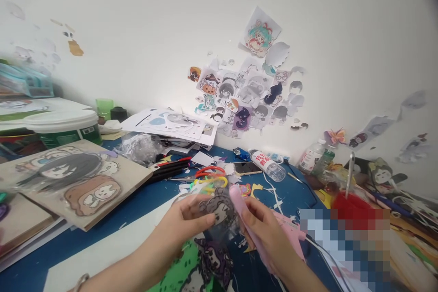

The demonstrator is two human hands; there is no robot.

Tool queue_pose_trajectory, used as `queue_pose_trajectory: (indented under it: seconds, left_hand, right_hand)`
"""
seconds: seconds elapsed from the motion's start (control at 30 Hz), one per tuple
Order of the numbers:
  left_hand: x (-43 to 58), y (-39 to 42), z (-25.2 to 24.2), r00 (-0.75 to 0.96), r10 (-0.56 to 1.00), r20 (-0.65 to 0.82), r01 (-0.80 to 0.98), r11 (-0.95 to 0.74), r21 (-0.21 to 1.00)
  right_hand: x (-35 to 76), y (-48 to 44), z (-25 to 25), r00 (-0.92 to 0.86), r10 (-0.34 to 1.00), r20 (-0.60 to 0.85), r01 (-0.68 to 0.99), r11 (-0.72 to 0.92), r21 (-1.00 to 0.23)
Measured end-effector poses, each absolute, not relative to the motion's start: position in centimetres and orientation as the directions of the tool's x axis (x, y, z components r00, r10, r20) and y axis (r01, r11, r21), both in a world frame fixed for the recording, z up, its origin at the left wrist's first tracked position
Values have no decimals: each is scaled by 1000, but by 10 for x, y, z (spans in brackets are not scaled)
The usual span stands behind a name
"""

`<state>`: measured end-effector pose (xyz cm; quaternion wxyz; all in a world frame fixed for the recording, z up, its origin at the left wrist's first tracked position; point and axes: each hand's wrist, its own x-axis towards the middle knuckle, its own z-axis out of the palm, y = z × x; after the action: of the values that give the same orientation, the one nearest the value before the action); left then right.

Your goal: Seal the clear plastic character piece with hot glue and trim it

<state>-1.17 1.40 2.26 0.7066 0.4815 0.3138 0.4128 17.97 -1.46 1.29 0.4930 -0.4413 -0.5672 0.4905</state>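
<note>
Pinching 1 gray character cutout (pixel 221 210) in left hand (pixel 191 216), thumb over fingers, seemingly to steady it, printed side visible. Gripping pink tool (pixel 238 201) in right hand (pixel 262 226), fingers wrapped, just beside cutout's right edge. Holding both near, above blue table (pixel 137 205).

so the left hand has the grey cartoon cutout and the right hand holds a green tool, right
Not quite: the head view shows a pink tool in the right hand, not green. The left hand does have the grey cartoon cutout.
</note>
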Motion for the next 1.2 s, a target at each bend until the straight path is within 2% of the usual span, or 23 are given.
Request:
queue_pose_trajectory:
  seconds: [0.1, 0.33, 0.5, 0.57, 0.77, 0.83, 0.9, 0.97, 1.07, 1.13, 1.17, 1.2]
  left_hand:
    - [-11, 9, 24, 398, 915, -59, -164, 134, 977]
    - [-15, 6, 40, 399, 909, -116, 4, 125, 992]
    - [-9, 5, 36, 340, 928, -153, -20, 170, 985]
    - [-9, 5, 34, 341, 927, -153, -37, 176, 984]
    - [-13, 6, 35, 421, 894, -151, -29, 180, 983]
    - [-12, 7, 33, 435, 890, -137, -44, 174, 984]
    - [-11, 8, 30, 448, 886, -119, -67, 166, 984]
    - [-11, 12, 26, 462, 882, -96, -89, 154, 984]
    - [-17, 20, 26, 436, 900, -1, -153, 76, 985]
    - [-27, 24, 31, 354, 918, 177, -129, -140, 982]
    - [-32, 25, 35, 302, 894, 331, -37, -336, 941]
    - [-37, 25, 39, 228, 823, 520, 105, -552, 827]
  right_hand:
    - [179, -16, 12, -217, 968, 126, 62, 142, -988]
    - [178, -20, 17, -254, 952, 170, 106, 202, -974]
    - [174, -23, 15, -203, 963, 179, 266, 231, -936]
    - [174, -23, 11, -201, 961, 188, 256, 237, -937]
    - [175, -21, 1, -259, 959, 118, 89, 145, -985]
    - [175, -23, 3, -260, 959, 117, 90, 145, -985]
    - [176, -25, 8, -246, 961, 125, 164, 168, -972]
    - [176, -26, 14, -200, 964, 175, 321, 233, -918]
    - [178, -28, 18, -140, 929, 341, 610, 353, -710]
    - [179, -30, 18, -138, 862, 488, 745, 415, -522]
    - [179, -31, 18, -156, 807, 569, 791, 447, -418]
    - [178, -32, 18, -193, 737, 648, 822, 482, -304]
